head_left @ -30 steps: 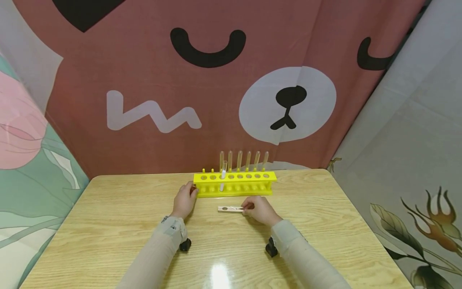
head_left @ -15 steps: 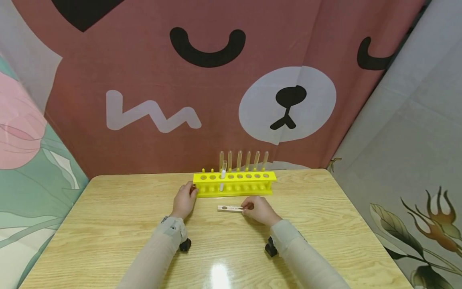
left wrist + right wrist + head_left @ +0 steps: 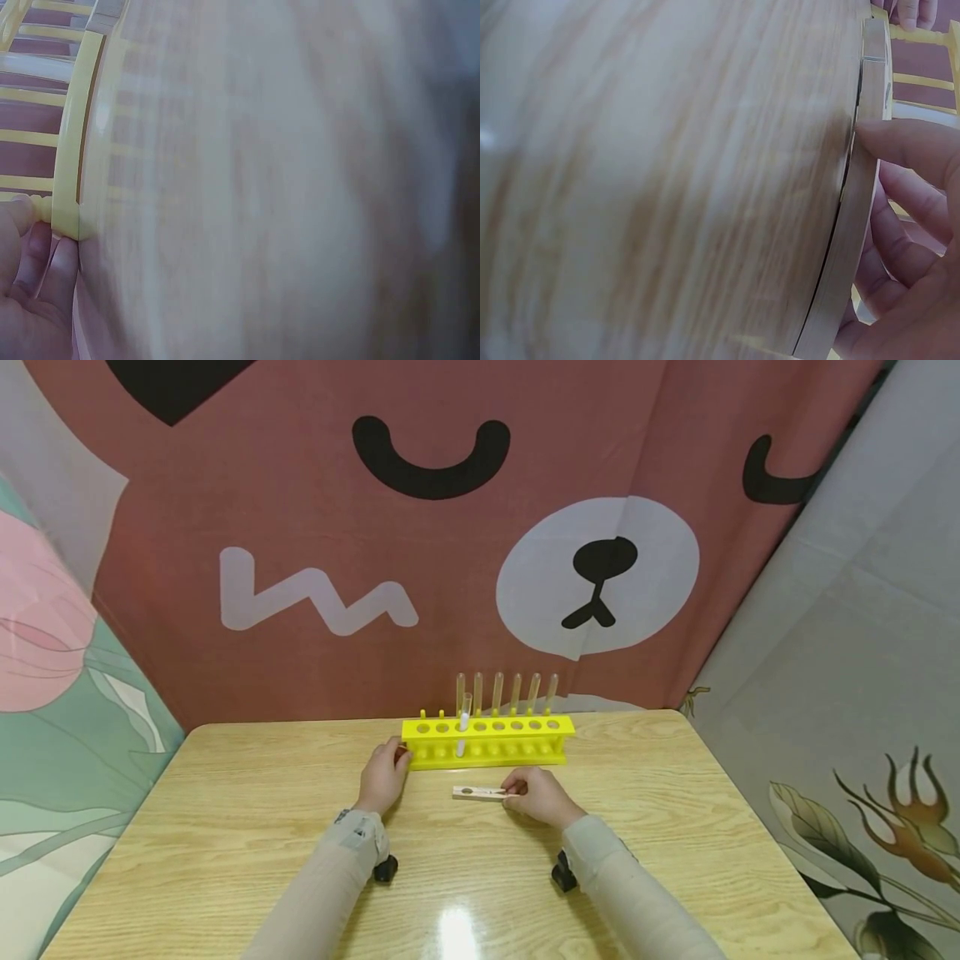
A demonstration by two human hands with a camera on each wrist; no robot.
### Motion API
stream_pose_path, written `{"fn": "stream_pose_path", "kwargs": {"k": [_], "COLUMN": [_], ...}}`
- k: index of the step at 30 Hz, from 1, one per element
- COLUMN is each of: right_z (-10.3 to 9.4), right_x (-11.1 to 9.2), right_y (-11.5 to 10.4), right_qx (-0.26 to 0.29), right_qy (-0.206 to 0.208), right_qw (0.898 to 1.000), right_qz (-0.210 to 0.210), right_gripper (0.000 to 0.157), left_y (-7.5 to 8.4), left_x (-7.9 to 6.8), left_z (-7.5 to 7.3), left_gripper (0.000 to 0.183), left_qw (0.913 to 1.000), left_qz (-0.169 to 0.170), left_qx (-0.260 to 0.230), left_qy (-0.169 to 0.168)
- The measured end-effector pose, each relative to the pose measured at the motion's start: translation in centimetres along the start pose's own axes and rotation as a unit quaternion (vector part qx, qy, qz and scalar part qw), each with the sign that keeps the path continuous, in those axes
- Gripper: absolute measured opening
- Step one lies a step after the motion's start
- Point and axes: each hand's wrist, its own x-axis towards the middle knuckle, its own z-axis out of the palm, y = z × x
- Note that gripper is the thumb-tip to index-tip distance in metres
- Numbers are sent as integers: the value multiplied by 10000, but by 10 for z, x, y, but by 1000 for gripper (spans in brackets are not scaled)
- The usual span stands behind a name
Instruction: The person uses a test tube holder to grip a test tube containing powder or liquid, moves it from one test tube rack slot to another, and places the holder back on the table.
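A yellow test tube rack (image 3: 517, 735) stands toward the table's back edge. My left hand (image 3: 381, 777) holds its left end; thumb and fingers pinch the base corner in the left wrist view, where the rack's yellow edge (image 3: 69, 150) shows. One test tube (image 3: 465, 720) with white contents leans slightly in the third hole from the left. My right hand (image 3: 542, 795) grips one end of a wooden test tube clamp (image 3: 477, 793) in front of the rack, its round-holed end pointing left. Up close in the right wrist view, the thumb presses the clamp's flat side (image 3: 847, 232).
Behind the rack's holes, several clear test tubes (image 3: 498, 693) stand upside down on the pegs, with two bare pegs at the left. The wooden table (image 3: 285, 827) meets a brown cartoon curtain (image 3: 300, 677) at the back, and a pale floral curtain (image 3: 862, 693) hangs on the right.
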Motion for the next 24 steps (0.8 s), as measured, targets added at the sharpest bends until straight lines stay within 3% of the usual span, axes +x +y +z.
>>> {"fn": "stream_pose_path", "kwargs": {"k": [14,24], "right_z": [0,-17], "right_x": [1,-4], "right_y": [4,19], "right_qx": [-196,-350], "right_qy": [-82,-233], "right_qw": [9998,9990], "right_qz": [-64,-160], "right_gripper": [13,21], "left_y": [-4,-1], "left_x": [2,5], "left_z": [2,0], "left_gripper": [28,27], "left_qw": [9999,9999], "left_qz": [66,43], "left_qx": [55,111], "left_qy": [56,29]}}
